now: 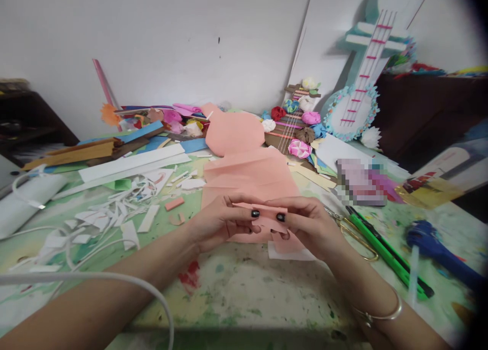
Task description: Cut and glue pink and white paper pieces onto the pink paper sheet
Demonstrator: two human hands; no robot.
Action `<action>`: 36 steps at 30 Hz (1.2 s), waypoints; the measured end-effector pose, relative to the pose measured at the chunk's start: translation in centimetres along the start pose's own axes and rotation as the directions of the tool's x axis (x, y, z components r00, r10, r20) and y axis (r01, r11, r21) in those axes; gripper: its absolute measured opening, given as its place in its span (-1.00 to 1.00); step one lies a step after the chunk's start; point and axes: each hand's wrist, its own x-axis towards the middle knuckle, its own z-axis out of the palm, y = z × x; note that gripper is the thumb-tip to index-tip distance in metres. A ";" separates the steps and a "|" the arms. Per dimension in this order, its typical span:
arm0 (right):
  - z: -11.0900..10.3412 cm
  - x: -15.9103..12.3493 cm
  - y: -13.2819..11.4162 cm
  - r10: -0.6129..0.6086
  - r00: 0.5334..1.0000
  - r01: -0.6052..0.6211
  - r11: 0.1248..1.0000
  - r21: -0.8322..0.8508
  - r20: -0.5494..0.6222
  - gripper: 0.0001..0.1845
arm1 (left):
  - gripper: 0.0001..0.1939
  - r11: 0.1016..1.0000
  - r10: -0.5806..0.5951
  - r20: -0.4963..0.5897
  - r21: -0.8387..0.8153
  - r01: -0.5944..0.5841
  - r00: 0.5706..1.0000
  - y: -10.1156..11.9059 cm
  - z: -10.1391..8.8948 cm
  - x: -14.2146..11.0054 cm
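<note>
A small folded strip of peach-pink paper (270, 215) is pinched between my two hands. My left hand (217, 220) grips its left end with thumb and fingers, and my right hand (310, 220) grips the right end in the same way. Both thumbs press on its near face, the fingers behind. Under and beyond my hands lies a large creased peach sheet (247, 172). Past it rests a rounded peach cutout (236, 134). A white piece of paper (292, 252) shows below my right hand. Small peach scraps (174, 203) lie left of the sheet.
Gold-handled scissors (360, 240), a green utility knife (389, 253) and a blue glue gun (430, 243) lie at right. White paper scraps (125, 202) and a white cable (145, 280) are at left. Paper flowers (299, 147) and a paper guitar (360, 100) stand at the back.
</note>
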 end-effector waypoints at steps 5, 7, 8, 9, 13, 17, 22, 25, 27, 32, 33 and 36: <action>0.4 0.1 -0.2 0.035 0.999 -0.031 0.995 0.095 -0.038 -0.76 | -0.78 0.999 -0.011 0.032 -0.036 0.012 0.999 0.0 -0.2 0.0; 0.4 0.1 -0.3 0.049 0.998 -0.044 0.992 0.117 -0.042 -0.75 | -0.77 0.999 -0.014 0.037 -0.038 0.016 0.999 -0.1 -0.3 0.1; 0.4 0.1 -0.2 0.054 0.998 -0.048 0.991 0.123 -0.043 -0.74 | -0.77 0.999 -0.015 0.038 -0.038 0.017 0.999 -0.1 -0.3 0.1; 0.4 0.1 -0.2 0.058 0.997 -0.052 0.991 0.126 -0.043 -0.72 | -0.77 0.999 -0.017 0.040 -0.040 0.018 0.999 -0.2 -0.4 0.1; 0.4 0.1 -0.2 0.069 0.997 -0.063 0.987 0.148 -0.034 -0.70 | -0.77 0.998 -0.019 0.057 -0.064 0.023 0.998 -0.3 -0.5 0.2; 0.5 0.2 -0.3 0.090 0.996 -0.083 0.975 0.205 -0.022 -0.74 | -0.78 0.997 -0.001 0.084 -0.079 0.007 0.997 -0.1 -0.4 0.1; 0.4 0.4 -0.2 0.100 0.994 -0.089 0.968 0.233 -0.034 -0.79 | -0.81 0.993 0.113 0.091 -0.057 -0.108 0.989 -0.1 0.3 -0.1; 0.4 0.5 -0.1 0.132 0.989 -0.114 0.968 0.223 -0.068 -0.75 | -0.88 0.980 0.183 0.022 0.069 -0.184 0.983 -0.4 0.4 0.1; 0.3 0.6 -0.1 0.121 0.988 -0.099 0.972 0.215 -0.091 -0.74 | -0.90 0.962 0.220 -0.002 0.170 -0.216 0.976 -0.6 0.3 0.3; 0.3 0.6 0.2 0.067 0.994 -0.056 0.992 0.117 -0.091 -0.69 | -0.92 0.861 0.351 -0.014 0.398 -0.316 0.936 -0.5 0.3 0.3; 0.3 0.6 0.3 0.061 0.994 -0.055 0.996 0.066 -0.088 -0.70 | -0.92 0.835 0.367 -0.009 0.444 -0.325 0.930 -0.4 0.4 0.3; 0.4 0.6 0.6 0.050 0.997 -0.051 0.998 -0.027 -0.055 -0.69 | -0.94 0.766 0.390 -0.001 0.556 -0.323 0.921 -0.4 0.7 0.1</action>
